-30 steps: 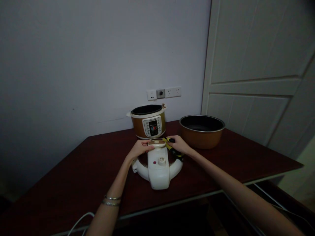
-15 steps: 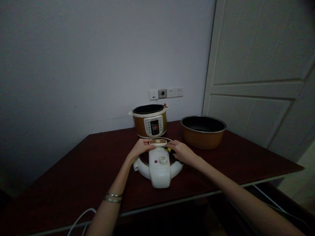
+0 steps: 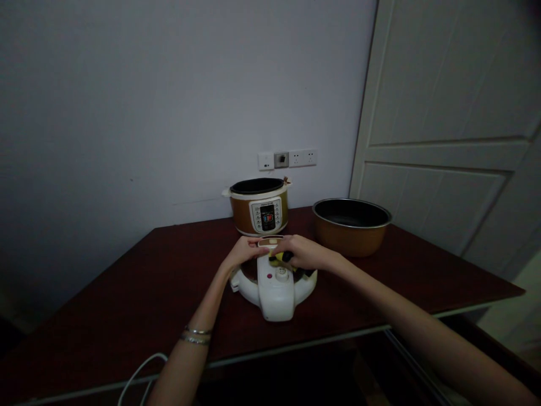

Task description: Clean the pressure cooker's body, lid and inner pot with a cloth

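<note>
A white pressure cooker lid [image 3: 276, 307] lies on the table in front of me, with a brown-topped handle at its far end and a pink button and round valve on top. My left hand [image 3: 244, 252] grips the left side of that handle, fingers closed on it. Over the lid's far right part, my right hand [image 3: 305, 252] is closed round a small yellow-and-black tool [image 3: 287, 256], whose exact kind I cannot make out. The tool lies across the lid just short of the handle; my fingers hide part of it.
Behind the lid stands the brown-and-white cooker body [image 3: 262, 215], its top uncovered. A brown inner pot [image 3: 350, 239] with a dark inside sits to its right. Wall sockets [image 3: 303, 158] are above the dark red table [image 3: 169, 282]. A white cable [image 3: 137, 372] hangs at the near left edge.
My right hand has moved left across the lid, bringing the yellow-and-black tool from the lid's right side over its white middle. My left hand stays at the handle. The view shifted slightly.
</note>
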Demonstrator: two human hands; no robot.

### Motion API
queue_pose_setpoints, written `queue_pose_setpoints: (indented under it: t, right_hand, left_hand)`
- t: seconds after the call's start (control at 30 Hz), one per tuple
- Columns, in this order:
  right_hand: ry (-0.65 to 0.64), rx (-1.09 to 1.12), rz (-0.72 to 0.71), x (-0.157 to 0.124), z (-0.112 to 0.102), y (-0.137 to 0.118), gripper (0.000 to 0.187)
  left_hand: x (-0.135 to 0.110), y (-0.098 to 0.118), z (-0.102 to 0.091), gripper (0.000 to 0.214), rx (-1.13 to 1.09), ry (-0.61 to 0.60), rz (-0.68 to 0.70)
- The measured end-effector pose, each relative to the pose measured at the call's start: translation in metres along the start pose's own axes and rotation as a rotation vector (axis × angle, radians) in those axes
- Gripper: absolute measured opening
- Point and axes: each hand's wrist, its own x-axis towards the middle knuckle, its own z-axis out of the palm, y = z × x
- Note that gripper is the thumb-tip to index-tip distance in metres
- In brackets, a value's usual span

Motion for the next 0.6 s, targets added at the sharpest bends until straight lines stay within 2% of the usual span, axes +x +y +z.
queue_pose_setpoints:
  t: [0.1,0.17,0.37,0.47,0.53,0.6]
  right_hand:
    - [-0.07,-0.07,-0.101,0.017,0.005,0.0,0.047]
    - [-0.092,-0.101,-0.114,0.02,0.008,0.001,0.047]
    - [-0.095,-0.108,0.029,-0.013,-0.001,0.009,0.051]
    - [-0.156,-0.109,0.088,-0.026,-0.01,0.008,0.052]
    - [-0.19,-0.145,0.114,-0.025,-0.015,0.005,0.05]
    - [-0.167,-0.186,0.112,-0.015,-0.015,0.0,0.049]
  left_hand:
    - [0.001,-0.001,-0.001,0.052,-0.022,-0.013,-0.006]
    - [0.001,0.0,-0.001,0.053,-0.02,-0.014,-0.006]
    - [-0.001,0.004,0.001,0.053,0.032,0.034,-0.017]
    - [-0.001,0.004,0.001,0.052,0.033,0.018,-0.016]
    - [-0.001,0.003,0.001,0.052,0.048,0.013,-0.01]
    - [0.0,0.001,0.0,0.052,0.061,0.024,0.0]
